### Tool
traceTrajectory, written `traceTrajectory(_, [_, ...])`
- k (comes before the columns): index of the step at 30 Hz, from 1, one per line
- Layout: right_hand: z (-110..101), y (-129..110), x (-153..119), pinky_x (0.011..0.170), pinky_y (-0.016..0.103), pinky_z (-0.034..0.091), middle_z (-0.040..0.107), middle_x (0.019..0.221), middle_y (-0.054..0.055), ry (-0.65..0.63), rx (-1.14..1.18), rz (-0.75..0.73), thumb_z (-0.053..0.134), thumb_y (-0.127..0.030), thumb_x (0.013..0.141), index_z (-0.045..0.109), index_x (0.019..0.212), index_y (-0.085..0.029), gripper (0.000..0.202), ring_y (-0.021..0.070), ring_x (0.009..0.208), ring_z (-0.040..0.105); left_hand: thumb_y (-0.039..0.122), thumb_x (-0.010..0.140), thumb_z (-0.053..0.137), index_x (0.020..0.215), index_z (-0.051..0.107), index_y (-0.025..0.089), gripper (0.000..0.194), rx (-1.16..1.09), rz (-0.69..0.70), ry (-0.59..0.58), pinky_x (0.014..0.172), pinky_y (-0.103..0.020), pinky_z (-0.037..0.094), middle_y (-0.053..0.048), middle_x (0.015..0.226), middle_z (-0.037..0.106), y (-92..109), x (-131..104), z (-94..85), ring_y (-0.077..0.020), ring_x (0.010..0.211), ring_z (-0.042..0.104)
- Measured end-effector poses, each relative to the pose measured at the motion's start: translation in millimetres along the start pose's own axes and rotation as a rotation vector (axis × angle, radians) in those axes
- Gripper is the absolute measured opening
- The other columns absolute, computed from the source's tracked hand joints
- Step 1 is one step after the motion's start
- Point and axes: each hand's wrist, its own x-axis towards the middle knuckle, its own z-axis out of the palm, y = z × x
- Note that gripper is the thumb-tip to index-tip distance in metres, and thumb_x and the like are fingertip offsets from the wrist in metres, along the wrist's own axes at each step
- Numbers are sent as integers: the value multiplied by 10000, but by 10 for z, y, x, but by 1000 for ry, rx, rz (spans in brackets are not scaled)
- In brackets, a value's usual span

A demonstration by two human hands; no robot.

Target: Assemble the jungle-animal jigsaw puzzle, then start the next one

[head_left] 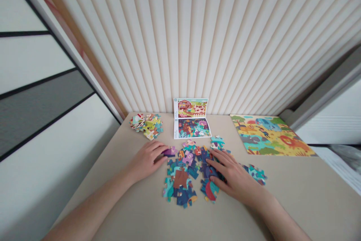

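Loose puzzle pieces in dark blue, teal, purple and brown lie in a spread pile (180,179) at the middle of the table. My left hand (148,160) rests at the pile's left edge, its fingertips at a purple piece (170,151); thumb and fingers are apart. Over the pile's right side lies my right hand (231,173), fingers spread on dark blue pieces (207,171) and partly hiding them. Below its fingertips is a piece with a red and teal pattern (211,190). More teal pieces (256,174) lie to the right of this hand.
A folded picture sheet (192,128) leans against the pleated wall (194,45) behind the pile. Another heap of pieces (148,123) lies at the table's back left. A finished animal puzzle (270,135) covers the back right of the table (146,211).
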Motion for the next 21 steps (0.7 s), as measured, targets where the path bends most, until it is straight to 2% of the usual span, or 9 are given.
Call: traceTrajectory(21, [-17,-4,8,1269,584,367,439,1676,101,-41,-34,4,597,-417,1037,577,1525,-296,503,331,1558,395,361,1039,619,1294,671,245,285,7,-8,-15,1073,-428,509,-81,1231,699,-15,-16,11,-252,1167,644])
